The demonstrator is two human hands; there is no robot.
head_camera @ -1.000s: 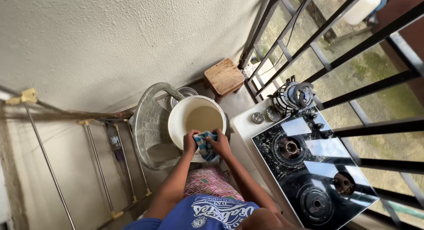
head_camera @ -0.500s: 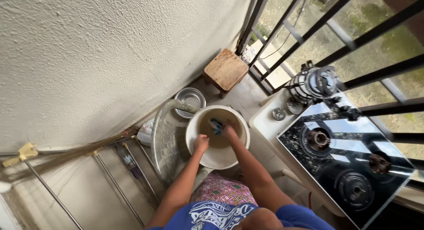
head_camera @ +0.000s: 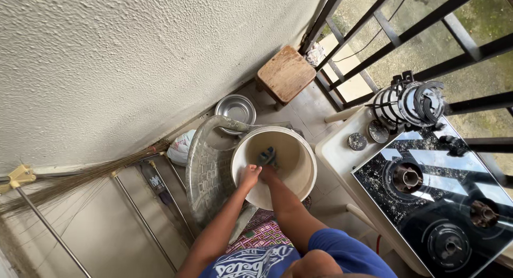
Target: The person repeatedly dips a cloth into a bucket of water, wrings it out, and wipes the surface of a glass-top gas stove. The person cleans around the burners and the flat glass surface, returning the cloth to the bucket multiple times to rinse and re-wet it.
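Observation:
A white bucket (head_camera: 299, 187) of murky water stands on a clear plastic chair (head_camera: 206, 171) below me. My right hand (head_camera: 267, 171) reaches down inside the bucket and grips a blue cloth (head_camera: 265, 156) at the water. My left hand (head_camera: 249, 176) rests on the bucket's near rim, its fingers curled over the edge. Both forearms stretch down from my blue shirt.
A glass-topped gas stove (head_camera: 443, 208) sits on a white counter (head_camera: 334, 150) to the right, with stacked burner rings (head_camera: 409, 103). A wooden stool (head_camera: 286, 72), a metal bowl (head_camera: 235, 109), a broom (head_camera: 80, 177), a metal rack (head_camera: 133, 214) and window bars (head_camera: 406, 32) surround the spot.
Both hands held the blue cloth above the bucket's rim; now the right hand has taken it down into the water while the left moved to the rim. My view has shifted.

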